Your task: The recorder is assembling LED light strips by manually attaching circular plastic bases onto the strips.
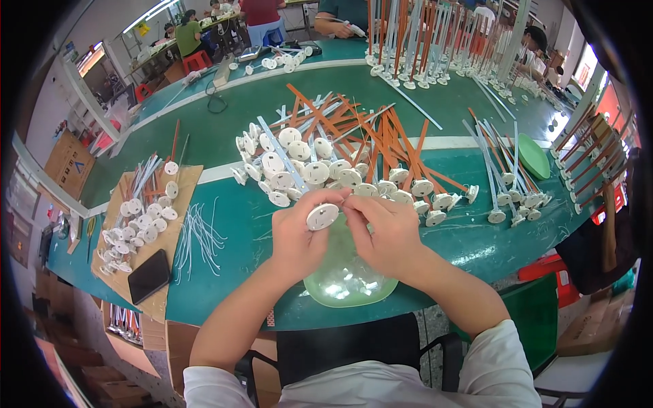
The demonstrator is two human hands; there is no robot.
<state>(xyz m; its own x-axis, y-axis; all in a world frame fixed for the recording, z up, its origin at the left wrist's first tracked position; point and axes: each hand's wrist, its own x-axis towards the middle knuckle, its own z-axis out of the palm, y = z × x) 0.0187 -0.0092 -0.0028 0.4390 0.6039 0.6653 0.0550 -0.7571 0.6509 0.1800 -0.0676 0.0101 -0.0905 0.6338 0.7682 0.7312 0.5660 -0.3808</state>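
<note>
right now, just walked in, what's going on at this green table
A person seated at the green table holds a white round piece in the left hand. The right hand meets the left at the fingertips just beside it; anything pinched there is too small to tell. A light green bowl sits below the hands. Beyond them lies a heap of similar white pieces with orange and pale strips. To the left, more pieces and a black phone lie on cardboard.

Workshop: long green bench (235,228), heaped parts (316,173), co-worker (188,38).
</note>
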